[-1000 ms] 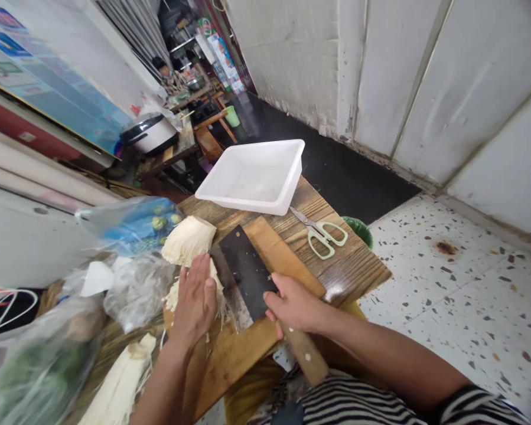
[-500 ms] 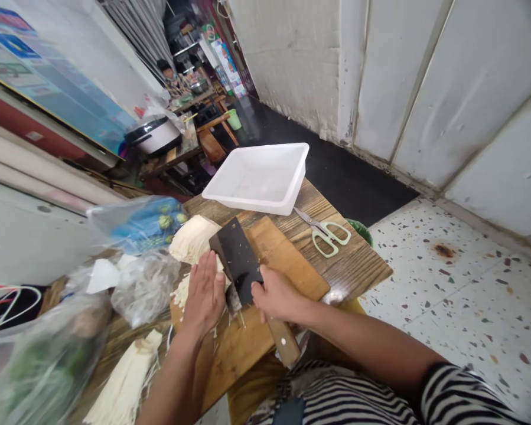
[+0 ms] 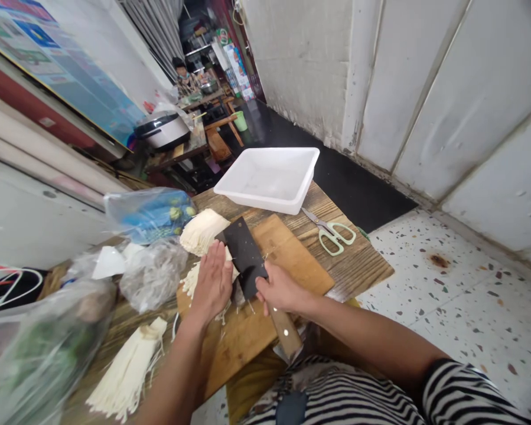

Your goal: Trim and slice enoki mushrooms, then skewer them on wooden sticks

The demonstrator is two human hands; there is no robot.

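My right hand is wrapped around the cleaver where its wooden handle meets the dark blade. The blade leans over the wooden cutting board, its edge down beside my left hand. That hand lies flat, fingers stretched out, on a bunch of pale enoki mushrooms, mostly covering them. Beyond my fingertips sits another clump of enoki. Thin mushroom strands are scattered on the board near the blade. A separate enoki bunch lies on the table left of my left forearm.
An empty white plastic tub stands at the table's far end, with green-handled scissors beside it. Plastic bags crowd the left side, one with blue wrapping, one with greens. Farther back, a person sits beyond a rice cooker.
The view has shifted slightly, so the whole scene sits a little farther right. Both hands and the cleaver keep nearly the same place on the board.
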